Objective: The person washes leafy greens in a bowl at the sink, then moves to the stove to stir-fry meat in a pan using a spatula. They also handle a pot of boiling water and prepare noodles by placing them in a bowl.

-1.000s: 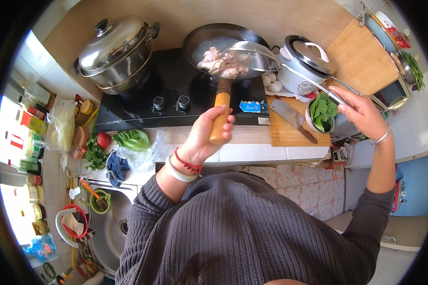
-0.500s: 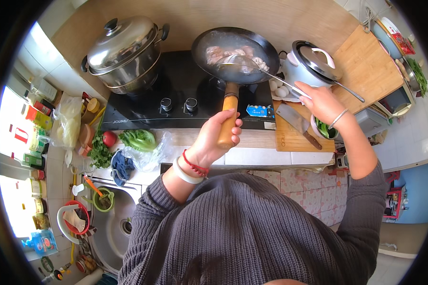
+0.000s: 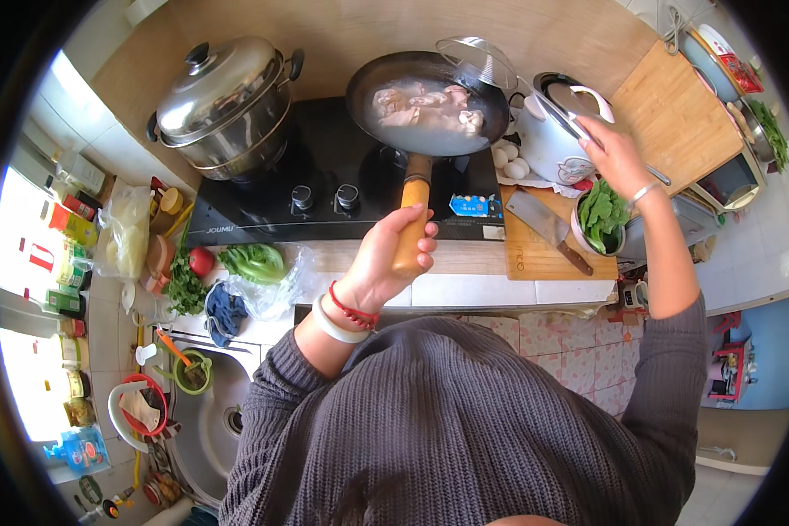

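Left hand (image 3: 393, 254) wrapped around the wooden handle (image 3: 411, 223) of the wok (image 3: 425, 101), fingers curled shut on it. Wok sits on the black stove (image 3: 324, 175), straight ahead of that hand, with pale meat pieces (image 3: 430, 110) in cloudy liquid.

Right hand (image 3: 614, 153) closed on the long handle of a wire skimmer (image 3: 478, 61); its round head hangs over the wok's far right rim. Handle runs diagonally from there back to the hand, crossing the top of the rice cooker (image 3: 565, 131).

Just below the right hand: bowl of green leaves (image 3: 600, 215). Cleaver (image 3: 548, 230) lies on the cutting board (image 3: 543, 254) between the two hands. White eggs (image 3: 510, 162) beside the wok, right of its handle.

Left burner: steel steamer pot (image 3: 223, 105), lid on. Bench left of the stove: leafy greens (image 3: 252, 261), a tomato (image 3: 202, 260), a blue cloth (image 3: 223, 311). Sink (image 3: 210, 421) at lower left.
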Demonstrator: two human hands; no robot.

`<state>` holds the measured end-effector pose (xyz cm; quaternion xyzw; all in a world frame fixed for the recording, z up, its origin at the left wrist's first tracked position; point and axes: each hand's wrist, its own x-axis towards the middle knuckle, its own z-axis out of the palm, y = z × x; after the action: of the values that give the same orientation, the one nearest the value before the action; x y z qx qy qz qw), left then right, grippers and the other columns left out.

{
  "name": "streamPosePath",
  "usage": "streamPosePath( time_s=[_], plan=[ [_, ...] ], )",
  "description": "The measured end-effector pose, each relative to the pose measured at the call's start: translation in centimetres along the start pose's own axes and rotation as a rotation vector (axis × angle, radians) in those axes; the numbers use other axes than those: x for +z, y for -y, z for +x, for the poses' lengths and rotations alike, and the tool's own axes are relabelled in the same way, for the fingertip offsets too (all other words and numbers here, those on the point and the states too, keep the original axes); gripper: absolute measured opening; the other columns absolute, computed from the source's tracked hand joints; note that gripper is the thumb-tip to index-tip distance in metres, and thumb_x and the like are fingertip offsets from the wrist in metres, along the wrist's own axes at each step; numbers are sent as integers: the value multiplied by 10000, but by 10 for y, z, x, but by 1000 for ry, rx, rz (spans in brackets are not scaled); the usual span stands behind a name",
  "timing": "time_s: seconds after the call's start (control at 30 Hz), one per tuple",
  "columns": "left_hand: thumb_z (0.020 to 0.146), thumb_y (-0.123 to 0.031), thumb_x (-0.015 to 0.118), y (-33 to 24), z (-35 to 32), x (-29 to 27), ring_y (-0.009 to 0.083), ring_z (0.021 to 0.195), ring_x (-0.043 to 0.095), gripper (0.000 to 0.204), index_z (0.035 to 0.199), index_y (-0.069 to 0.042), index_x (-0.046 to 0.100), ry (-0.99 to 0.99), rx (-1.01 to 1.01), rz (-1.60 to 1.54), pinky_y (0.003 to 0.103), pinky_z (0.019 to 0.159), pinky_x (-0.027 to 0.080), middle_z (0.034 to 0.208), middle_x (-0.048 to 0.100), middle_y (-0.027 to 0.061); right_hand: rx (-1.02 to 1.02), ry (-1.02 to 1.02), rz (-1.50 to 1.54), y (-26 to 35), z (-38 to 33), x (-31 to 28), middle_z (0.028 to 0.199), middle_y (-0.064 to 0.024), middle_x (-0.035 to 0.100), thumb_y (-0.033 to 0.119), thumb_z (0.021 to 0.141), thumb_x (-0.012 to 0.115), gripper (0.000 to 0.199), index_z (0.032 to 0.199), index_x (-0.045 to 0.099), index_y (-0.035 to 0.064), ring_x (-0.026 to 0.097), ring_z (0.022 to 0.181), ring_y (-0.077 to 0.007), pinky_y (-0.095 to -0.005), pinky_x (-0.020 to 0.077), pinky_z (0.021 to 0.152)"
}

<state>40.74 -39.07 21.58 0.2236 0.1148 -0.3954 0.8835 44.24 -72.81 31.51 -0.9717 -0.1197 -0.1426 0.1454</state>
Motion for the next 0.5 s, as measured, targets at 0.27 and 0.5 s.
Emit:
streamPosePath(
  time_s=[0.27,0.5],
  plan=[
    [877,-202,522,1,-2,-2,86,556,448,274,1061,-25,425,-29,15,-9,171,422,386,779,489,35,361,365,171,-2,72,45,606,-23,449,243,902,467,371,1256,481,132,384,355,-90,-264,328,300],
    [873,-196,526,1,-2,-1,85,560,453,272,1055,-18,430,-44,17,-34,169,421,389,781,497,40,421,612,606,3,100,56,593,27,432,268,902,462,419,1306,422,161,379,391,-56,-226,302,313]
  ],
)
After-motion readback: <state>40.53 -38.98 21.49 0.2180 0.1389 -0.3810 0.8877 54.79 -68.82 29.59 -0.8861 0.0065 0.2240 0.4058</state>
